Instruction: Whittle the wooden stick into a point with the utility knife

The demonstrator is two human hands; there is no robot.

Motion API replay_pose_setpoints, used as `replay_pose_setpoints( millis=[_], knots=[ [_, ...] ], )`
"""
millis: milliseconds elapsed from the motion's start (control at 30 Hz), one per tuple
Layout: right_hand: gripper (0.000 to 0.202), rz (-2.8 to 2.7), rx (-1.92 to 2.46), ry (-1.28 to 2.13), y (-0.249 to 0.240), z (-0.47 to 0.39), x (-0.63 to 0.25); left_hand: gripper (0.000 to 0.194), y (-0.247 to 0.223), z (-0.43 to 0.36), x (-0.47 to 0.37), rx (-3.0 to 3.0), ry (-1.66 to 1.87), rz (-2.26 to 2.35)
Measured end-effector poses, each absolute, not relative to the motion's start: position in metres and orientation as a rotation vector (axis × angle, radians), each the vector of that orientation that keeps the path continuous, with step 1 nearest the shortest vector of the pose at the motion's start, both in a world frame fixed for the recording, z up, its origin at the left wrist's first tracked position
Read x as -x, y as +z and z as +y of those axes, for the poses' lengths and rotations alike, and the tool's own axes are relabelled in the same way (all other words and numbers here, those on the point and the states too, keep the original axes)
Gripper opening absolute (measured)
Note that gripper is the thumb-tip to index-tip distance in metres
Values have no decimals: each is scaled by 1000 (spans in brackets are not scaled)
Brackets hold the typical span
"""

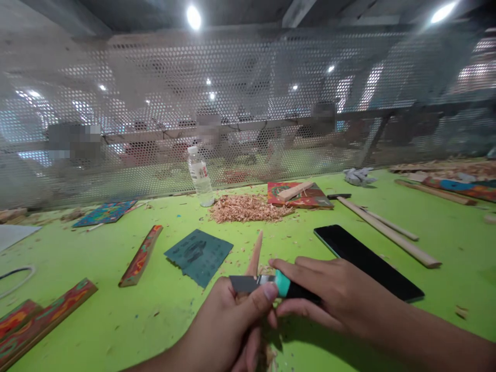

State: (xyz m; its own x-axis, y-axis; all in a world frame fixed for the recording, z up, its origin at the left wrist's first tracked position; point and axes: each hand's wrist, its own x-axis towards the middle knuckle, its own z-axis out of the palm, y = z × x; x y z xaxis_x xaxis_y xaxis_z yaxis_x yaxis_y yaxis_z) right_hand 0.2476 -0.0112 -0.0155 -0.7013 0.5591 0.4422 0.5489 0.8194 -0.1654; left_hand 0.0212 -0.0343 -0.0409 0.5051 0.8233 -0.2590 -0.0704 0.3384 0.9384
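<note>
My right hand (329,287) is wrapped round the dark handle of a carving knife (282,283) with a teal band. Its flat blade points left and lies across a pale wooden stick (254,254) that tapers to a point away from me. My left hand (228,323) grips the near part of the stick, mostly hidden by the fingers. The left thumb presses at the knife near the base of the blade. Just beyond the hands lies a torn dark green sheet of sandpaper (199,256). A black phone or tablet (368,262) lies beside my right hand.
A heap of wood shavings (248,208) and a water bottle (200,178) stand before a perforated metal screen (248,113). Painted wood strips (141,256) lie left on the green table (127,320). Right are a painted board (321,196), wooden rods (387,232) and crumpled material (359,176).
</note>
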Motion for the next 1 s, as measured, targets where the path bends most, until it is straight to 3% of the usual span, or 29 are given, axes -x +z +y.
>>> replay_pose_setpoints(
  millis=[200, 367, 533, 1000],
  knots=[
    [52, -2368, 882, -167, -23, -9, -251, 63, -48, -33, -22, -970, 702, 815],
    [47, -2205, 898, -95, -21, -4, -254, 42, -45, -32, -20, -887, 779, 632],
    [40, -2226, 929, -81, -17, 0, -255, 39, -43, -33, -26, -762, 859, 579],
    [32, -2399, 865, 99, -22, -4, -253, 49, -41, -32, -19, -973, 687, 738]
  ],
)
